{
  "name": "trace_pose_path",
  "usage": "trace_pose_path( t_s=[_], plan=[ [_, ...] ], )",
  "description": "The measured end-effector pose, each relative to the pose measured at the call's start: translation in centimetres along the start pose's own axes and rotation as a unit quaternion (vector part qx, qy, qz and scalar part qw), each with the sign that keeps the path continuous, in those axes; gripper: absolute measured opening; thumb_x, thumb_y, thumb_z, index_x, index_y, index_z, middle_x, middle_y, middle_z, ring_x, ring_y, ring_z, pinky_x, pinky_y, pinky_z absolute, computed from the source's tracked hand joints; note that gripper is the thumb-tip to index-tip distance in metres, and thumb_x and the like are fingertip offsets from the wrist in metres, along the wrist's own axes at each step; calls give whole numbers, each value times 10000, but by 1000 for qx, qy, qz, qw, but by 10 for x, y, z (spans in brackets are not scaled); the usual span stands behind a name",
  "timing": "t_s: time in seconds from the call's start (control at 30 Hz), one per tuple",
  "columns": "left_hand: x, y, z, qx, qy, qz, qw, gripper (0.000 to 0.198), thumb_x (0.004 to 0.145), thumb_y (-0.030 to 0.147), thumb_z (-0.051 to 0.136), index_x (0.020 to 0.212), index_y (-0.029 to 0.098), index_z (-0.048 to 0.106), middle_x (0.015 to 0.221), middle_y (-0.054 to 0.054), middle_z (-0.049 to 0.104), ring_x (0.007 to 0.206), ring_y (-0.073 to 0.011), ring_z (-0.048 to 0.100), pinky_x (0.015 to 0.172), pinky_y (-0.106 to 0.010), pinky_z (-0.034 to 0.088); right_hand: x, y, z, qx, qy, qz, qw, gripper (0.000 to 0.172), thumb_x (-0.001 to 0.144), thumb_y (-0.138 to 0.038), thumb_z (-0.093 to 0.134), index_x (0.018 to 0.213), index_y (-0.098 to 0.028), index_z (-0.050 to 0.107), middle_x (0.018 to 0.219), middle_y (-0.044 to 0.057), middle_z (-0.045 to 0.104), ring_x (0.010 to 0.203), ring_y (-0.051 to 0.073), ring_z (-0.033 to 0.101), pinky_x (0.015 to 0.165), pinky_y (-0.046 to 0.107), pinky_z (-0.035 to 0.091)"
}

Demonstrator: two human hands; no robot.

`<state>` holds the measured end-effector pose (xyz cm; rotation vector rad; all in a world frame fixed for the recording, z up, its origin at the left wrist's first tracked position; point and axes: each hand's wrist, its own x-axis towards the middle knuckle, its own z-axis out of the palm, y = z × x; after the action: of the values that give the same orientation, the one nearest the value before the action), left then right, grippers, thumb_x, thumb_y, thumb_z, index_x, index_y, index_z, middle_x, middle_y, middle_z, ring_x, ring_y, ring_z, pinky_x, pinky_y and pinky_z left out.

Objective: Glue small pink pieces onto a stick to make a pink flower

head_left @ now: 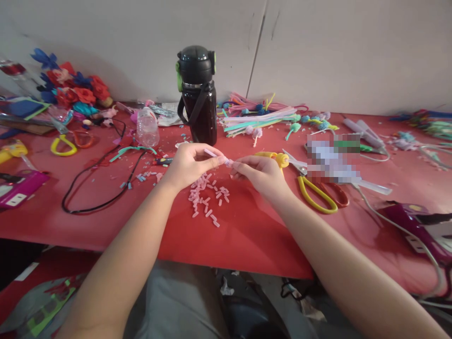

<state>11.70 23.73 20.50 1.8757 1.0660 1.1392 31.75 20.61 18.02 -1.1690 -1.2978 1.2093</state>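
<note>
My left hand (190, 162) and my right hand (259, 172) meet above the red table (247, 235), both pinched on a short pale pink straw piece (217, 155) held between their fingertips. Just below the hands lies a small heap of cut pink straw bits (206, 197). Yellow-handled scissors (307, 181) lie right beside my right hand.
A black water bottle (197, 96) stands behind the hands. Long coloured straws (261, 117) lie at the back, paper flowers (74, 89) at the far left. A clear small bottle (147, 127), black cable (102, 183), second scissors (70, 141) and purple tools (416, 226) surround the spot.
</note>
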Motion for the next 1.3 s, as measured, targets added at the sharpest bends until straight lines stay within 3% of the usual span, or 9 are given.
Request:
trace_pose_path(
  t_s=[0.77, 0.9, 1.0, 1.07, 1.13, 1.23, 1.3],
  plan=[
    [-1, -1, 0, -6, 3, -1, 1000, 284, 763, 453, 853, 832, 180, 823, 843, -84, 810, 778, -222, 761, 683, -291, 591, 1, 1, 1, 3, 0, -3, 1000, 259, 764, -430, 771, 829, -181, 738, 769, 46, 731, 740, 176, 668, 750, 318, 546],
    [0, 3, -2, -35, -4, -4, 999, 272, 813, 452, 817, 853, 182, 812, 915, -94, 819, 872, -232, 778, 772, -305, 596, 3, 1, 1, 18, 8, 4, 1000, 230, 808, -402, 711, 854, -177, 726, 815, 59, 746, 757, 181, 686, 767, 325, 550],
    [1, 4, -4, -43, -5, -6, 999, 290, 861, 463, 774, 870, 175, 804, 949, -105, 820, 912, -221, 777, 805, -295, 583, 1, -1, 0, -68, 13, -25, 997, 246, 863, -415, 654, 775, -186, 676, 729, 43, 710, 681, 166, 645, 680, 307, 508],
    [2, 2, -5, -35, -1, -11, 999, 308, 868, 475, 767, 864, 168, 792, 939, -111, 819, 871, -209, 771, 764, -285, 573, -5, -6, -2, -176, -17, -57, 983, 370, 904, -478, 624, 660, -202, 596, 613, 9, 622, 585, 139, 554, 585, 292, 421],
    [3, -2, -6, -31, 3, -18, 999, 312, 871, 475, 764, 852, 164, 775, 927, -113, 818, 852, -207, 767, 743, -286, 566, -14, -13, -7, -273, -96, -57, 956, 506, 934, -551, 584, 571, -212, 485, 531, -23, 499, 520, 113, 441, 529, 293, 326],
    [3, -7, -6, -36, 7, -28, 999, 294, 856, 457, 784, 842, 165, 752, 898, -105, 817, 872, -222, 771, 765, -298, 569, -34, -24, -25, -388, -244, 18, 889, 573, 922, -609, 582, 552, -211, 402, 515, -45, 389, 492, 94, 340, 499, 299, 253],
    [3, -8, -6, -45, 8, -31, 998, 297, 837, 457, 803, 847, 167, 743, 893, -104, 815, 903, -241, 777, 802, -316, 575, -47, -28, -44, -445, -298, 74, 841, 576, 910, -651, 573, 576, -211, 408, 536, -46, 386, 489, 95, 338, 490, 301, 241]
  ],
)
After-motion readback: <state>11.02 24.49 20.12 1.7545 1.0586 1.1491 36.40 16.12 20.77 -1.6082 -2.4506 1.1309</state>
